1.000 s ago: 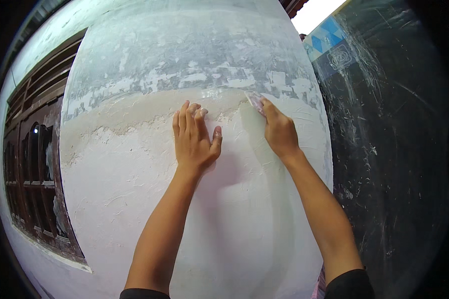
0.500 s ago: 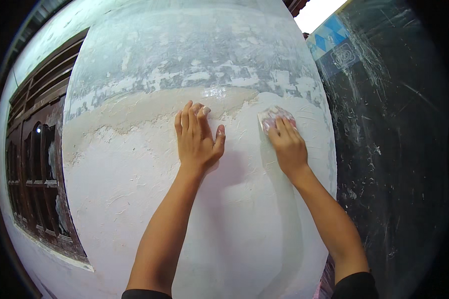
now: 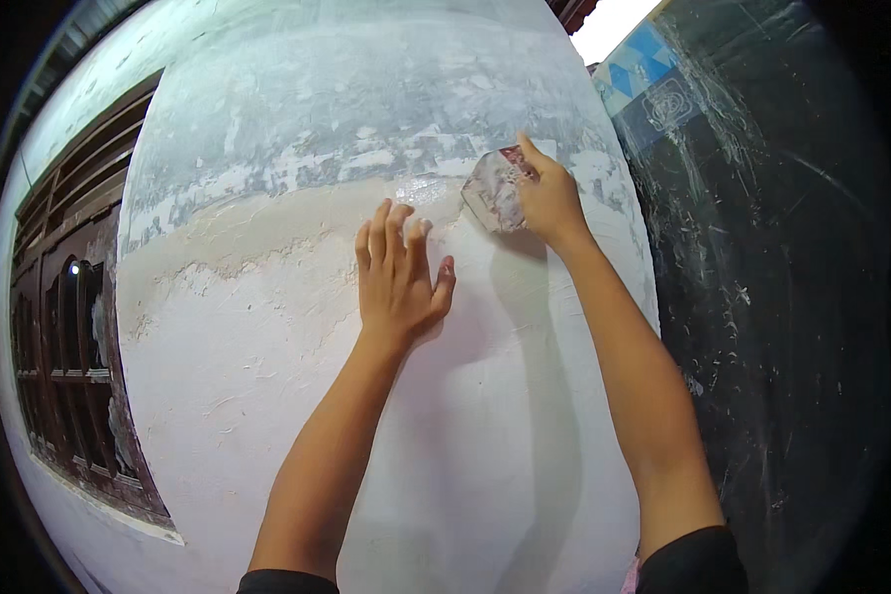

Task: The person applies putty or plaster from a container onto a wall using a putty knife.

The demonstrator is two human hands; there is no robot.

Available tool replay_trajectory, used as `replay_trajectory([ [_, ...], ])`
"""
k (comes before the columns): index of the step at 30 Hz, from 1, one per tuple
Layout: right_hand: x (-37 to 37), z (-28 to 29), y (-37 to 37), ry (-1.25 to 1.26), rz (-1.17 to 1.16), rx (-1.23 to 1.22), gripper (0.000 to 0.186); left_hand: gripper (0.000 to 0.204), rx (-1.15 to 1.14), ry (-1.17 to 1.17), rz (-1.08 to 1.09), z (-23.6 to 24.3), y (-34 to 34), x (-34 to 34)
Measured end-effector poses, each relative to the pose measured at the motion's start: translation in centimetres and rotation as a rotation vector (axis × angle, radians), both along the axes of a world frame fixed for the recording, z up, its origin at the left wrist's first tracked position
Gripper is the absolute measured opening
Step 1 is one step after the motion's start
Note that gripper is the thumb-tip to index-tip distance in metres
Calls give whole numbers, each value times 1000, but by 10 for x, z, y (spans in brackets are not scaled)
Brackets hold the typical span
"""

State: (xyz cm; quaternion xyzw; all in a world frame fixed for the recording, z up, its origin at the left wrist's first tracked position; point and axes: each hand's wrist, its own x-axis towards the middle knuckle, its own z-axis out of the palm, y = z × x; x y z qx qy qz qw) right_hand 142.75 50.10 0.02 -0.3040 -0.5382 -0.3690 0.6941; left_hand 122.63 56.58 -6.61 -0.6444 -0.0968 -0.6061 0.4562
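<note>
In my right hand is a flat, angular plate, greyish and smeared with white, with a dark red patch near its upper edge. My fingers close on its right side, the thumb pointing up, and its broad face is tilted toward me. I cannot tell its exact kind. It hangs in front of the patched wall, casting a shadow below. My left hand is held up at the wall to the left of the plate, fingers spread and holding nothing. Whitish smears show on its fingertips.
A damp beige band crosses the wall above the white part, with rough grey-blue patches higher up. To the left is a brown wooden window with slats. A dark scuffed panel with a blue patterned strip stands to the right.
My right hand has moved up and left, turning the plate from against the wall to face me. My left hand stays near the same spot, its fingers a little more spread.
</note>
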Motion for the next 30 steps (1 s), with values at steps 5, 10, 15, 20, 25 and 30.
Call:
replay_trajectory([
  [5, 18, 6, -1, 305, -1, -58, 61, 46, 12, -36, -33, -1, 4, -3],
  [10, 12, 6, 13, 75, 62, -21, 59, 46, -2, -39, -41, 0, 3, -3],
  [15, 14, 7, 14, 323, 131, -23, 58, 47, -25, -38, -36, -1, 2, -4],
  [20, 13, 6, 17, 313, 6, 9, 54, 46, -5, -41, -66, 0, 2, -2],
  [25, 4, 10, 38, 115, -52, 294, 49, 45, -25, -42, -42, -1, 0, -3],
  [30, 0, 1, 15, 393, 117, 19, 35, 44, -12, -36, -55, -1, 3, -4],
])
